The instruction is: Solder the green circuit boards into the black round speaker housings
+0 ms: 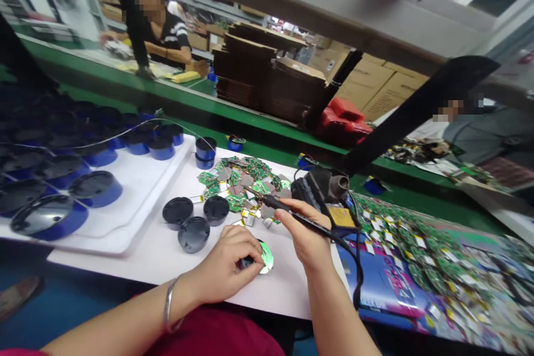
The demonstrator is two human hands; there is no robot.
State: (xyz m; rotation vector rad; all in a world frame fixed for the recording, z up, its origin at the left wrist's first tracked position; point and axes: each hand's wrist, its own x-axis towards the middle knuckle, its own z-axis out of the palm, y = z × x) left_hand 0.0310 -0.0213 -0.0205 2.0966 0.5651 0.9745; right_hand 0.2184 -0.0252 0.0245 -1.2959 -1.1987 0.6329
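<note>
My right hand (306, 231) grips a soldering iron (287, 209) like a pen, its tip pointing left over a heap of circuit boards (233, 181). The fingers of my left hand (233, 261) are closed on a round green circuit board (267, 258) at the white worktop. A dark part under those fingers is mostly hidden. Beyond my left hand lie three round black casings (194, 233). To the right of the heap stands a soldering iron stand (315, 192) with a yellow sponge (341, 216).
A white tray (144, 200) at left carries several blue-and-black round casings (95, 188). More circuit boards with silver cells (400, 250) spread over the right side. A green ledge (271, 125) and black posts (417, 108) border the back. A person (167, 39) sits beyond.
</note>
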